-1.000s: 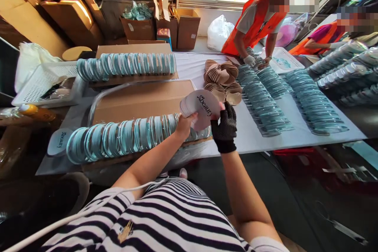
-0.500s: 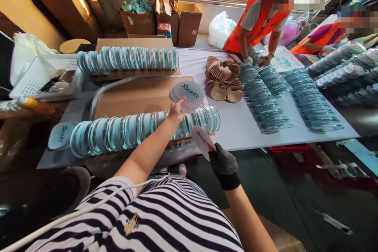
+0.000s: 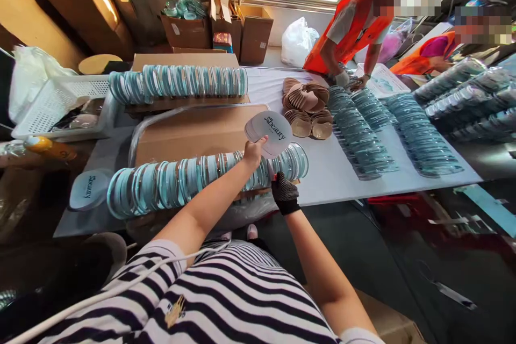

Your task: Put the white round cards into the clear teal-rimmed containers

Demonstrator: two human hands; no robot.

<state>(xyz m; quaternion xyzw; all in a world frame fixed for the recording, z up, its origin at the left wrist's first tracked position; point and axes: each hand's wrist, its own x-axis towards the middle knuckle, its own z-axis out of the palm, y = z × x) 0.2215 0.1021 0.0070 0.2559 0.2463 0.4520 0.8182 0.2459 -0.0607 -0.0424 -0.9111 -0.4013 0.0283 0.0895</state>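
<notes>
My bare left hand (image 3: 255, 151) grips a small stack of white rounded cards (image 3: 269, 131) printed with "beauty", held above the right end of a long row of round, clear-wrapped, teal-edged discs (image 3: 181, 180). My right hand (image 3: 285, 193), in a dark glove with a fingertip uncovered, is closed at the front of that row. From its fingers rises a pale card (image 3: 271, 165), seen nearly edge-on and partly hidden by the row and the stack. Another printed piece (image 3: 89, 189) lies at the row's left end.
A second disc row (image 3: 193, 80) lies behind a flat cardboard sheet (image 3: 189, 131). Brown rounded pieces (image 3: 308, 102) are piled mid-table, beside more wrapped rows (image 3: 363, 140). A white basket (image 3: 64, 105) stands left. Across the table, a person in an orange vest (image 3: 346, 32) handles wrapped pieces.
My right hand has moved left and up with its card, from beside the table edge to the disc row. My left hand and its stack have shifted slightly right.
</notes>
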